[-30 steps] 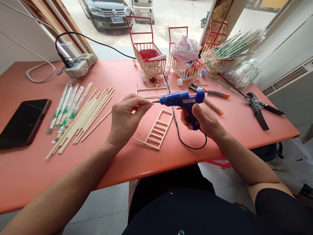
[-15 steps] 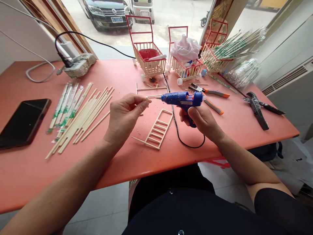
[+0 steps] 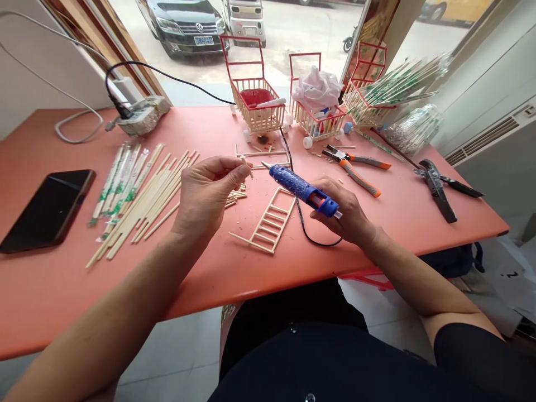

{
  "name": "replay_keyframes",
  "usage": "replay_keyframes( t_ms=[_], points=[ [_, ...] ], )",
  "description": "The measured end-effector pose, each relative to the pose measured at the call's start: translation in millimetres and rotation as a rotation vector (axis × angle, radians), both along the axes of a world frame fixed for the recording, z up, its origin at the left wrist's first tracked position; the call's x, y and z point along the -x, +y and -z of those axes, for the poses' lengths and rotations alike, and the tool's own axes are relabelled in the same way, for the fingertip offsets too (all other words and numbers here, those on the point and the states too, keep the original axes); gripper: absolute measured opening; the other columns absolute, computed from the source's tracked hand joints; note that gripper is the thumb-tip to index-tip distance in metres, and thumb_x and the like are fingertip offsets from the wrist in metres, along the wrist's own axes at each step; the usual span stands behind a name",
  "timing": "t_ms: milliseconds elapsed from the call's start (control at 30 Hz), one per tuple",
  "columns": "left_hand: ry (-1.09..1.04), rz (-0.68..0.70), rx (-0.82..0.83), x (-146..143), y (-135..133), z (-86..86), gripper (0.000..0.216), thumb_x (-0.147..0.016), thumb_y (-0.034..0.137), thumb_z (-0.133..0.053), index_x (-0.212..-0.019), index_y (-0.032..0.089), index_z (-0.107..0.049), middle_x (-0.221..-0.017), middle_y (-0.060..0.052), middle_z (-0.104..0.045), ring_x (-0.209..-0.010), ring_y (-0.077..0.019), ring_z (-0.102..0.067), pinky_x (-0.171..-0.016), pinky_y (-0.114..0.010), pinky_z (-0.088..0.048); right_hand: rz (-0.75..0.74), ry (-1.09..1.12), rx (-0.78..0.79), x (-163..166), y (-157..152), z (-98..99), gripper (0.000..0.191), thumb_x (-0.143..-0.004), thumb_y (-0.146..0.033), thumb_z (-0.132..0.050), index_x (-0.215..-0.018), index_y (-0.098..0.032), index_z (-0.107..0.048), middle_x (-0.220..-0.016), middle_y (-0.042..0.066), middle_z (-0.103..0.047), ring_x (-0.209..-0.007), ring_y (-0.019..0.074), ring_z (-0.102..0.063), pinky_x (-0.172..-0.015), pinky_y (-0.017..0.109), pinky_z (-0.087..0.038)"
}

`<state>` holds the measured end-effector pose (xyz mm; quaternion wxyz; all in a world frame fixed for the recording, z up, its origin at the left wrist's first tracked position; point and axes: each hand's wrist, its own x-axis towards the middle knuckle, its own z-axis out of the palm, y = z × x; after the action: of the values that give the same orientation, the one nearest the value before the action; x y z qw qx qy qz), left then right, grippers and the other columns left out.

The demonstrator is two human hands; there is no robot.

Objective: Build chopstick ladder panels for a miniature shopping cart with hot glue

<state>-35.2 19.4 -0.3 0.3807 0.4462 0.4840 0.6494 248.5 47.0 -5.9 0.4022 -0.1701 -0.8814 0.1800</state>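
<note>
The left hand (image 3: 200, 195) pinches a short wooden stick (image 3: 250, 172) above the bench (image 3: 259, 276); the right hand (image 3: 345, 212) grips a blue glue gun (image 3: 295, 183), nozzle (image 3: 265, 164) near the stick. Behind, miniature carts (image 3: 264, 121) hold, left to right, a red container (image 3: 253, 97), a white bag (image 3: 318, 88), wrapped chopsticks (image 3: 402, 84).

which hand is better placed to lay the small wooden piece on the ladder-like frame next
Probably the left hand: it pinches the small wooden piece, while the right hand grips the blue glue gun.

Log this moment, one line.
left hand: pinching small stick piece | right hand: gripping blue glue gun | nozzle: apart from piece | stick frame: on table
</note>
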Motion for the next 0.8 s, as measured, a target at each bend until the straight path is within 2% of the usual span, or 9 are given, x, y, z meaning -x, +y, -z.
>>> replay_keyframes(
  t_ms=[200, 367, 500, 633, 800],
  points=[
    [-0.345, 0.213, 0.209, 3.7, 0.4, -6.9, 0.044, -0.063, 0.038, -0.116, -0.075, 0.019, -0.079, -0.071, 0.001, -0.069, -0.066, -0.009, -0.061, -0.06, -0.019, -0.053, 0.014, -0.043, 0.053, -0.7, 4.3, 5.3, 0.036, -0.117, -0.058, -0.064, -0.12, -0.022, -0.067, -0.111, 0.011, -0.076, -0.098, 0.0249, -0.073, -0.09, 0.04, -0.061],
    [-0.541, 0.233, 0.352, -2.0, -4.6, -10.8, 0.033, -0.079, 0.024, -0.109, -0.074, 0.017, -0.077, -0.072, 0.002, -0.069, -0.065, -0.0071, -0.064, -0.062, -0.016, -0.056, -0.054, -0.068, 0.005, -0.5, 1.3, 4.6, 0.04, -0.118, -0.061, -0.061, -0.123, -0.022, -0.067, -0.11, 0.01, -0.076, -0.096, 0.0236, -0.073, -0.086, 0.037, -0.061],
    [-0.571, 0.223, 0.336, -5.7, -5.6, -11.4, 0.028, -0.087, 0.02, -0.103, -0.076, 0.017, -0.078, -0.073, 0.002, -0.07, -0.066, -0.0064, -0.065, -0.063, -0.016, -0.055, -0.094, -0.021, -0.002, 0.6, -0.5, 4.0, 0.033, -0.119, -0.054, -0.061, -0.124, -0.022, -0.065, -0.11, 0.01, -0.075, -0.096, 0.0228, -0.072, -0.085, 0.036, -0.061],
    [-0.547, 0.213, 0.307, -7.2, -4.2, -9.5, 0.03, -0.089, 0.022, -0.102, -0.074, 0.017, -0.077, -0.073, 0.002, -0.069, -0.066, -0.0066, -0.064, -0.062, -0.016, -0.053, -0.081, -0.055, 0.023, 0.7, -0.2, 5.4, 0.038, -0.118, -0.06, -0.059, -0.121, -0.023, -0.064, -0.109, 0.01, -0.074, -0.093, 0.0233, -0.071, -0.084, 0.037, -0.061],
    [-0.575, 0.222, 0.311, -8.8, -4.5, -10.6, 0.031, -0.093, 0.018, -0.098, -0.071, 0.016, -0.076, -0.071, 0.002, -0.066, -0.064, -0.0053, -0.062, -0.061, -0.015, -0.051, -0.091, -0.044, 0.023, 0.9, 1.3, 8.9, 0.035, -0.119, -0.058, -0.059, -0.119, -0.024, -0.063, -0.106, 0.01, -0.073, -0.092, 0.023, -0.069, -0.084, 0.037, -0.061]
  ],
)
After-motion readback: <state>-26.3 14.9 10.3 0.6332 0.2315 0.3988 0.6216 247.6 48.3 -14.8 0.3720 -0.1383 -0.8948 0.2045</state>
